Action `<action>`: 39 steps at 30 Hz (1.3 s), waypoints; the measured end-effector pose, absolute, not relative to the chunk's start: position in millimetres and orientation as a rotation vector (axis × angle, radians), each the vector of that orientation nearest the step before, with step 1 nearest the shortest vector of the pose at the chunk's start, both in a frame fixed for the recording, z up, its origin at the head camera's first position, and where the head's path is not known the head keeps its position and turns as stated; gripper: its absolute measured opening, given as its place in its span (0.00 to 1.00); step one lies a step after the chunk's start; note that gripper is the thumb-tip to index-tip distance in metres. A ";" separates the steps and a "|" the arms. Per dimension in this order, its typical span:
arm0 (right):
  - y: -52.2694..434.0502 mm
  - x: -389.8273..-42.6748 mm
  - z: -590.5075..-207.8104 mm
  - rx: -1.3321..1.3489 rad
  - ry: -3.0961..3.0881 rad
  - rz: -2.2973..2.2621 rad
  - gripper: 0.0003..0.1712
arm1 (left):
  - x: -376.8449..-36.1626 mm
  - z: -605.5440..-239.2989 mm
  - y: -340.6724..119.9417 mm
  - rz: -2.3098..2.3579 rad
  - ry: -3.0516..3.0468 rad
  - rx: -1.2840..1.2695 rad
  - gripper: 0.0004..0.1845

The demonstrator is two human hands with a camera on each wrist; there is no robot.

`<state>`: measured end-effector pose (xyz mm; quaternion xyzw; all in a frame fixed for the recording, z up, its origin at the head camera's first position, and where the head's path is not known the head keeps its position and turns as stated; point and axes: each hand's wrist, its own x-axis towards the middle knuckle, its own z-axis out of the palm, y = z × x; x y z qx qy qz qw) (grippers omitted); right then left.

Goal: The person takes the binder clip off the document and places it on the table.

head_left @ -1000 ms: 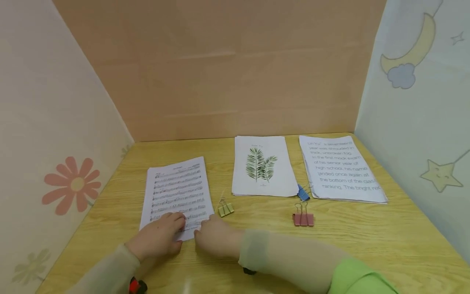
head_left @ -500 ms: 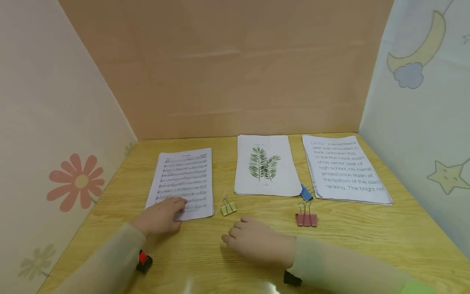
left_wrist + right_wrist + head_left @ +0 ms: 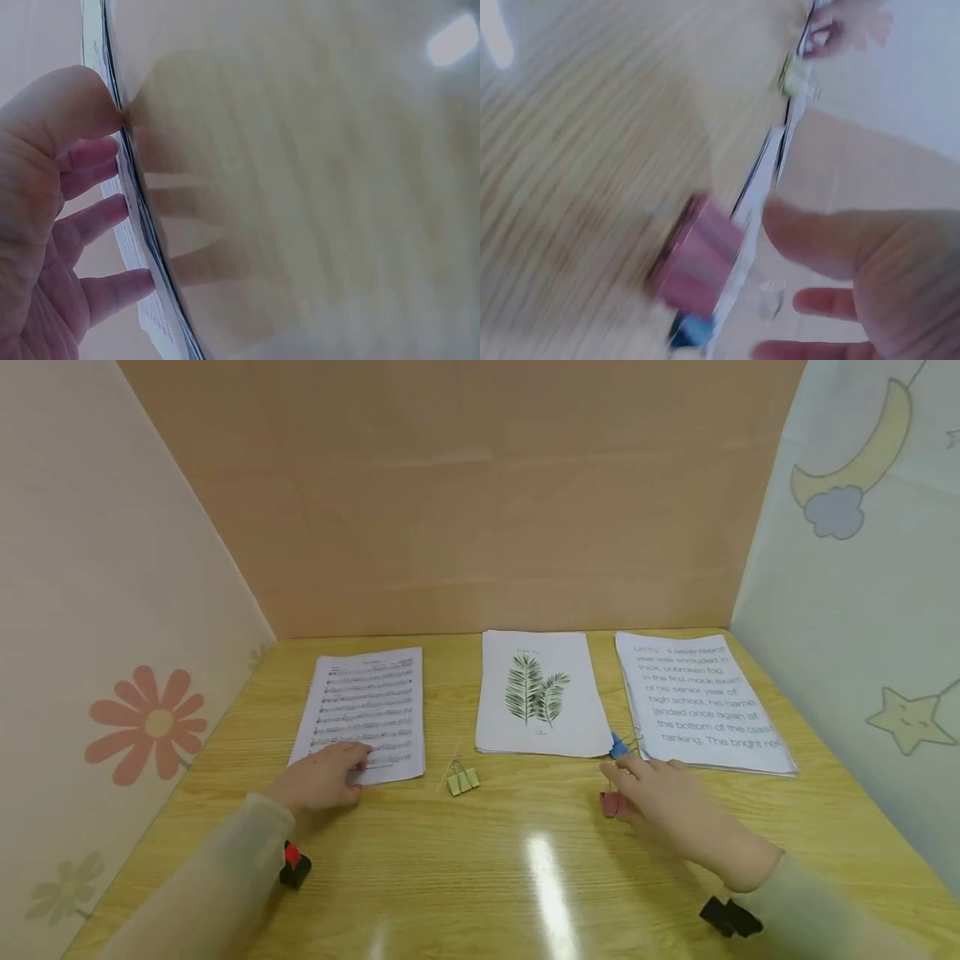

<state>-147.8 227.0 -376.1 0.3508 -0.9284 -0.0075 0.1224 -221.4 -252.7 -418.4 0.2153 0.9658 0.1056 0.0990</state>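
Observation:
In the head view my left hand [image 3: 321,778] rests on the near left part of a stack of sheet music [image 3: 375,702]. The left wrist view shows its thumb at the stack's edge and its fingertips [image 3: 135,283] on the paper, fingers spread and fairly straight. My right hand [image 3: 678,806] reaches over a red binder clip [image 3: 611,804], partly covering it. In the right wrist view the clip [image 3: 701,259] stands just beyond the extended thumb, apart from it. A blue binder clip [image 3: 619,746] lies right behind, and a yellow binder clip [image 3: 462,781] sits beside the music.
A stack topped by a leaf drawing [image 3: 540,693] lies at the back middle. Another stack with large printed text [image 3: 705,702] is at the back right. The wooden table [image 3: 450,868] is bounded by a brown back wall [image 3: 480,493] and patterned side walls.
The sheet music has slid away from me with my left hand on it. My right hand has left its edge and crossed rightward to the red binder clip.

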 end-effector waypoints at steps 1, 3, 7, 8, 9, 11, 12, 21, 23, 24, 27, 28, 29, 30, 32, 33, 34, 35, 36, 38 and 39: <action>233.9 -149.9 -377.4 1.020 -2.719 0.003 0.33 | -223.0 -418.1 -254.8 0.310 2.861 0.629 0.21; 243.7 -154.3 -382.2 1.052 -2.739 0.070 0.38 | -226.3 -417.7 -259.0 0.308 2.867 0.618 0.23; 242.9 -165.2 -397.3 1.216 -2.759 0.309 0.31 | -231.0 -416.3 -266.6 0.319 2.862 0.588 0.28; 239.6 -168.4 -401.0 1.250 -2.749 0.366 0.30 | -231.8 -416.0 -268.1 0.324 2.856 0.578 0.29; 235.3 -171.8 -403.8 1.291 -2.737 0.426 0.29 | -232.5 -415.9 -269.4 0.320 2.854 0.574 0.30; 224.3 -178.4 -407.5 1.350 -2.719 0.497 0.28 | -232.9 -415.8 -271.3 0.318 2.848 0.565 0.33; 218.0 -181.6 -407.9 1.365 -2.716 0.516 0.28 | -233.3 -416.0 -271.9 0.316 2.845 0.562 0.33; 164.2 -206.7 -402.9 1.426 -2.791 0.533 0.31 | -233.4 -414.2 -267.6 0.326 2.832 0.562 0.31; 156.9 -212.7 -402.5 1.434 -2.787 0.546 0.32 | -233.5 -413.5 -265.5 0.326 2.828 0.568 0.31; 154.3 -215.5 -402.6 1.437 -2.786 0.537 0.32 | -233.5 -412.8 -264.5 0.327 2.827 0.565 0.31; 150.1 -221.9 -401.8 1.410 -2.784 0.452 0.35 | -233.8 -411.3 -261.8 0.328 2.820 0.573 0.33; 150.0 -222.8 -400.9 1.390 -2.791 0.418 0.36 | -234.0 -410.9 -261.0 0.330 2.816 0.577 0.32; 150.4 -223.1 -399.7 1.364 -2.799 0.377 0.38 | -234.2 -410.5 -260.3 0.331 2.811 0.582 0.32; 151.2 -223.1 -398.6 1.337 -2.804 0.342 0.39 | -234.4 -410.4 -260.0 0.331 2.809 0.590 0.32; 154.0 -221.2 -394.5 1.281 -2.811 0.299 0.41 | -234.8 -410.2 -259.8 0.336 2.806 0.585 0.33; 156.1 -219.5 -391.9 1.254 -2.812 0.292 0.42 | -235.3 -410.3 -260.2 0.337 2.808 0.576 0.32; 158.4 -217.7 -389.3 1.237 -2.800 0.285 0.42 | -236.0 -410.4 -260.9 0.342 2.805 0.574 0.32; 160.9 -215.2 -386.4 1.219 -2.788 0.279 0.42 | -237.0 -410.7 -261.8 0.345 2.807 0.564 0.32; 163.9 -212.5 -383.8 1.212 -2.762 0.280 0.42 | -238.4 -411.2 -263.3 0.344 2.810 0.562 0.30; 171.2 -206.7 -378.5 1.220 -2.691 0.286 0.41 | -242.1 -412.4 -266.3 0.331 2.808 0.548 0.31; 175.6 -203.5 -376.1 1.223 -2.665 0.278 0.41 | -243.9 -412.5 -267.8 0.323 2.805 0.549 0.32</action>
